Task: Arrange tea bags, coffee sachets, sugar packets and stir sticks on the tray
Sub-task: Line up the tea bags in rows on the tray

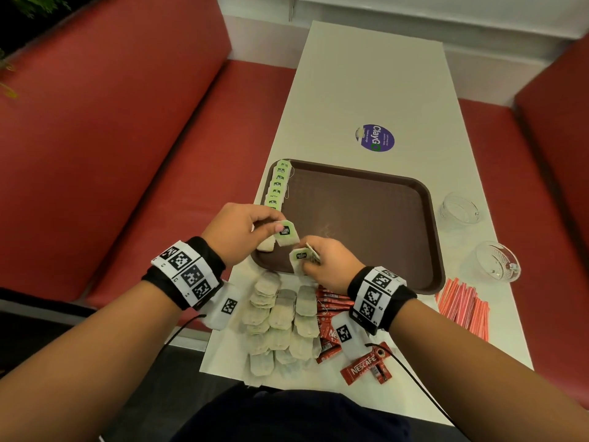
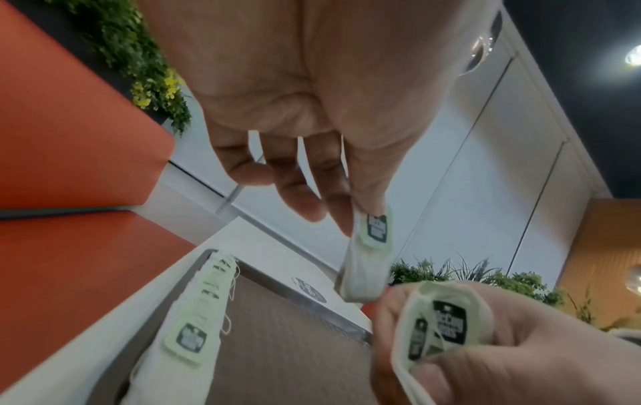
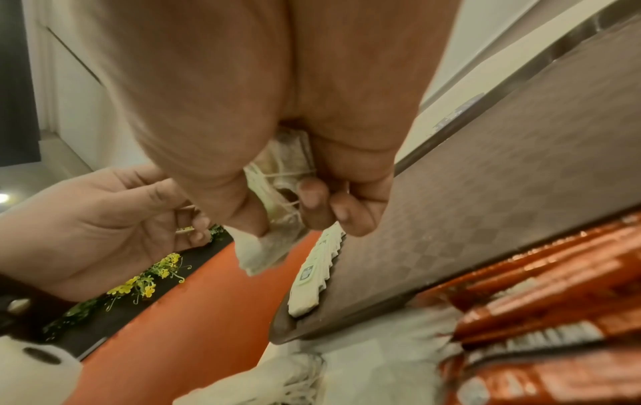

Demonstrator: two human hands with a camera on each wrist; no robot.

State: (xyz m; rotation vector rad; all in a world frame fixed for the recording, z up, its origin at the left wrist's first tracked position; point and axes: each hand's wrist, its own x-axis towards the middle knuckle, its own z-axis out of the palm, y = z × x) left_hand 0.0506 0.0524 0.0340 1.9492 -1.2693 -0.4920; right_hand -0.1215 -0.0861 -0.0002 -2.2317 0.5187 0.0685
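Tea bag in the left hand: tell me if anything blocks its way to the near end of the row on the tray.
Nothing visible does. The left hand pinches the tea bag just above the tray, right beside the row of tea bags.

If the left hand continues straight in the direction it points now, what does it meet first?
Probably the right hand, which holds more tea bags. The left hand, pinching a tea bag, points toward it, though depth is unclear.

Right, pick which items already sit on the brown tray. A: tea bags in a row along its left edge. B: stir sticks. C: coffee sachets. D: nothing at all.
A: a row of tea bags lines the left edge of the tray; the coffee sachets and stir sticks lie on the table.
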